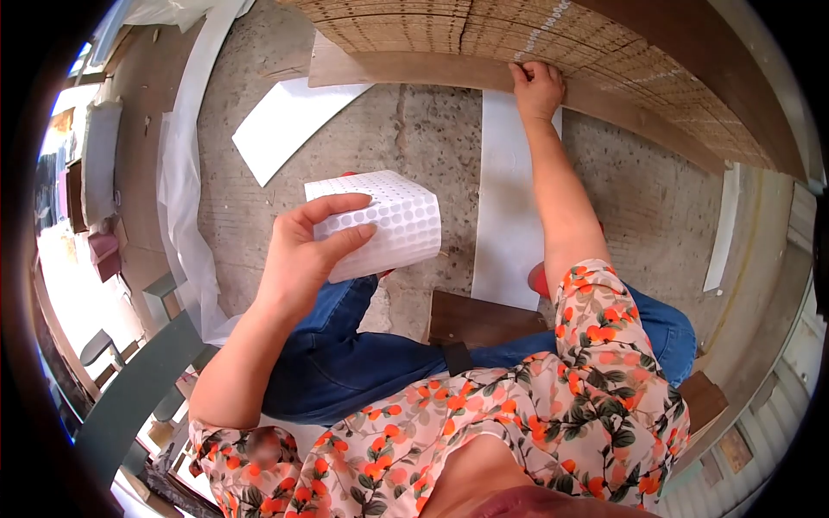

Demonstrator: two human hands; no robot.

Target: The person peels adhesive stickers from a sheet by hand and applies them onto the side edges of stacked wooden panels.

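Note:
My left hand (298, 250) grips a sheet of round white stickers (401, 216) between thumb and fingers. The sheet is bent over, and rows of dots cover it. My right hand (540, 89) is stretched forward to the brown board edge (432, 69) of a large panel. Its fingertips are pinched together against that edge. Whatever they hold, if anything, is too small to make out. The panel's brown face (389, 26) carries lines of small dark marks and stands in front of me.
A white strip (509, 198) lies on the concrete floor (414, 138) between my legs. Another white piece (294, 125) lies at the left, near translucent plastic sheeting (186, 198). A dark brown board (484, 319) is close to my lap. A grey-green chair (142, 393) stands at lower left.

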